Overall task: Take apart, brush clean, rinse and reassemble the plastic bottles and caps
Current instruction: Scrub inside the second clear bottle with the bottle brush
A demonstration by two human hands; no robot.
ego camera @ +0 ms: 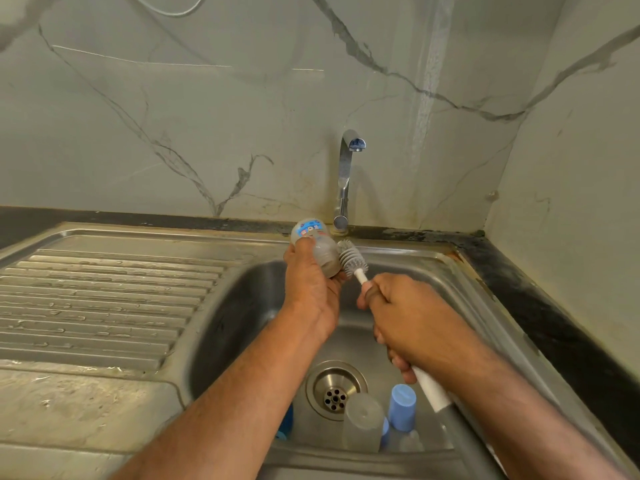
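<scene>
Just above the centre of the frame, the left hand (311, 282) grips a small translucent plastic bottle with a blue and red printed label (313, 245), fingers and thumb curled round its body. The bottle is tilted, its base towards the wall and its mouth down and to the right, over the basin of the stainless steel sink (242, 299). The grey bristled head of a bottle brush with a white handle (350, 256) sits right beside the bottle's mouth end, touching or nearly touching it. The right hand (408, 323), right of centre, is wrapped in a fist round the brush handle, which runs on down to the lower right.

At the bottom of the basin, right of the round metal drain (335, 389), lie a clear plastic bottle (363, 420), a light blue plastic cap (401, 407) just beside it, and another clear piece, blurred. A chrome tap (346, 178) rises behind the sink against the marble-patterned wall (173, 116). The ribbed draining board (104, 299) fills the left of the frame.
</scene>
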